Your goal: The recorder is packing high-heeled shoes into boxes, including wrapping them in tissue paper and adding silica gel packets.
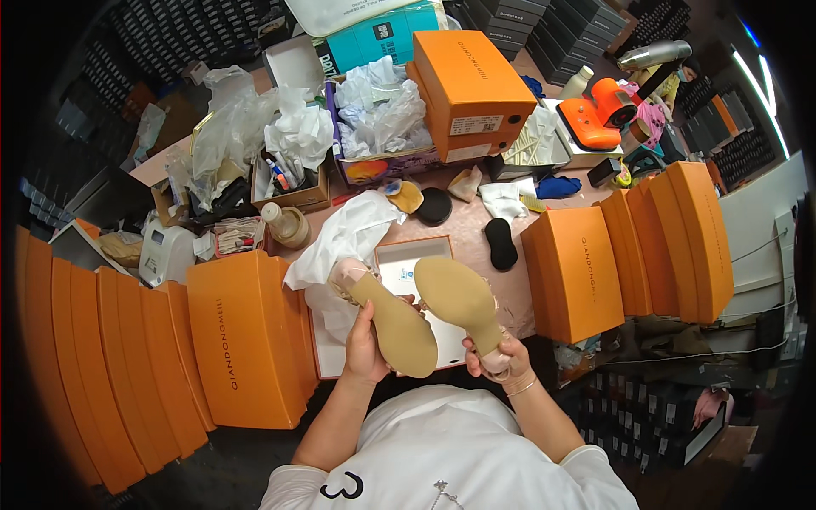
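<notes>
My left hand (365,350) is closed around the side of a sandal (398,330), whose tan sole faces up and whose heel end points to the far left. A matching sandal (455,293) is in my right hand (507,364), gripped near its heel, with its sole up and toe pointing away. Pale straps show at the edges of both; their uppers are mostly hidden underneath. The two shoes are held side by side above an open white-lined shoe box (442,248). White tissue paper (353,228) spills over the box's left side.
Orange shoe boxes stand in rows at left (246,340) and right (574,272). Behind are a black oval pad (501,244), a round black tin (436,206), a paper-filled carton (382,157), a large orange box (476,85) and an orange device (595,115).
</notes>
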Motion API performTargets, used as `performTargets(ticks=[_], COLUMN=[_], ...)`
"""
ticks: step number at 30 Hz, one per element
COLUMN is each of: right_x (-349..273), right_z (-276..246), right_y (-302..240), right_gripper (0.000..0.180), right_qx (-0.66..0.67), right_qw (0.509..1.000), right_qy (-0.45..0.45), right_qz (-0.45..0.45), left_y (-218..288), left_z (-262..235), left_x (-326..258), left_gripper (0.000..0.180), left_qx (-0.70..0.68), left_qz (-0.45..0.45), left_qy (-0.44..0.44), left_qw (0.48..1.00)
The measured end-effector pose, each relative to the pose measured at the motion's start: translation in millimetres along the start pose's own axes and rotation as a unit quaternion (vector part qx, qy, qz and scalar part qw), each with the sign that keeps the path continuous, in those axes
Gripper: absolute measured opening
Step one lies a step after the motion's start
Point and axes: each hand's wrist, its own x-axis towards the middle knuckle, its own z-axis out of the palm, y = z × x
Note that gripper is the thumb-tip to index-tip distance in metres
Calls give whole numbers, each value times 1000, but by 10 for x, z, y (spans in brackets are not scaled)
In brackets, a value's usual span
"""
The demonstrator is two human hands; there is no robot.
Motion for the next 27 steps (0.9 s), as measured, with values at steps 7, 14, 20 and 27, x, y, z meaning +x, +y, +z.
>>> performTargets(ticks=[7,14,20,27], right_x=[7,4,7,115], right_z=[-9,-66,-147,-65], right_y=[195,184,147,206], right_gripper=[71,76,75,67], right_qx=[34,11,-30,-75], right_qw=[999,999,998,994], right_qy=[4,-9,-34,71], right_qz=[28,42,41,22], left_y=[60,6,45,174], left_z=[115,62,-4,-711], left_x=[-167,-205,-238,-15], left_gripper=[52,49,44,45], left_qx=[-3,17,66,196], left_qz=[7,30,67,87], left_qy=[-8,10,-31,168], left_qw=[1000,999,995,962])
